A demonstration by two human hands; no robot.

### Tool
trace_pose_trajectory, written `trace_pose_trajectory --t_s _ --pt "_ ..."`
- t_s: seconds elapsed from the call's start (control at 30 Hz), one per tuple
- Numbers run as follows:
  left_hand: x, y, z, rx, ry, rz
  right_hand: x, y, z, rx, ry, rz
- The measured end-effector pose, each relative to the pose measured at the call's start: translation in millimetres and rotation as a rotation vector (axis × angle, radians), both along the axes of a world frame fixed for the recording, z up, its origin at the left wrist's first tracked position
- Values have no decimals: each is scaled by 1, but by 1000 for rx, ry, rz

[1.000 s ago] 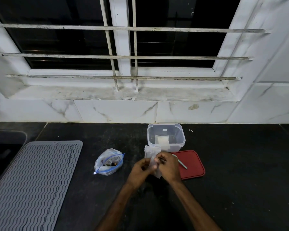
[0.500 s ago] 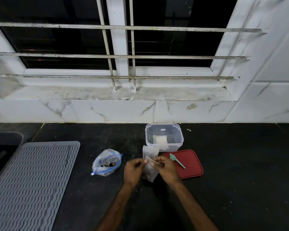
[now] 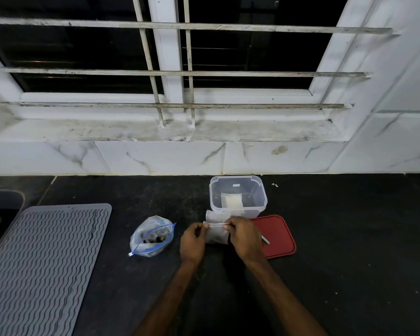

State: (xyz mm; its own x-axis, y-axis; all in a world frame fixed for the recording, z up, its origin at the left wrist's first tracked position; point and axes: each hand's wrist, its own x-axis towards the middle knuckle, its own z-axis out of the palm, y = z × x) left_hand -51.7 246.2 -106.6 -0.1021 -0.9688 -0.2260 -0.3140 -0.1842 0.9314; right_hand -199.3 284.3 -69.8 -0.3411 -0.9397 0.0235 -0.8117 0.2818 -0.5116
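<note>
View from above a dark kitchen bench (image 3: pixel 337 275) under a barred window (image 3: pixel 170 69) that shows only blackness outside. Two bare forearms reach in from the bottom edge and meet near the middle. The left hand (image 3: pixel 193 241) and the right hand (image 3: pixel 245 238) hold a small, cloudy white plastic pouch (image 3: pixel 217 235) between them, just above the bench and just in front of a clear plastic tub (image 3: pixel 238 187). Each grip is a pinch: thumb and fingertips of both hands close on opposite ends of the pouch's top strip, so the strip is stretched straight and the pouch body hangs below it. That hold suits pressing a seal shut or pulling it apart; which one cannot be told. A pale flap shows just behind the pouch, and whether it belongs to it is unclear. The tub stands open with a flat white packet (image 3: pixel 232 201) inside, probably so that pouches can go in without a free hand. Its red lid (image 3: pixel 280 238) lies flat to the right, partly under the right hand, and serves as a resting place for a thin green handle (image 3: pixel 266 240), most of which the hand hides. Left of the hands sits a clear zip bag (image 3: pixel 153 236) with a blue seal, mouth upward, holding small dark items, close enough to reach. Further left lies a grey ribbed mat (image 3: pixel 44 263).
</note>
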Motion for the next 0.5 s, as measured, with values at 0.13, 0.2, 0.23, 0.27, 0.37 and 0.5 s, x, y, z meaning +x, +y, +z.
trace_pose_trajectory --t_s 0.13,0.2,0.23,0.27,0.37,0.5 --pt "3 -13 -3 -36 -39 -22 -4 0 -1 -28 -23 27" --pt "1 -17 -1 -34 -52 -31 -9 -2 2 -83 -53 7" --pt "1 -18 -1 -33 -59 -36 -13 -5 6 -111 -81 -13" --pt "1 -20 -2 -31 -68 -38 -17 -9 10 -131 -117 -34" --pt "3 -25 -8 -37 -102 -50 -35 -31 20 -174 -136 -98" --pt "4 -26 -6 -51 -135 -56 -63 -74 15 32 14 -169"
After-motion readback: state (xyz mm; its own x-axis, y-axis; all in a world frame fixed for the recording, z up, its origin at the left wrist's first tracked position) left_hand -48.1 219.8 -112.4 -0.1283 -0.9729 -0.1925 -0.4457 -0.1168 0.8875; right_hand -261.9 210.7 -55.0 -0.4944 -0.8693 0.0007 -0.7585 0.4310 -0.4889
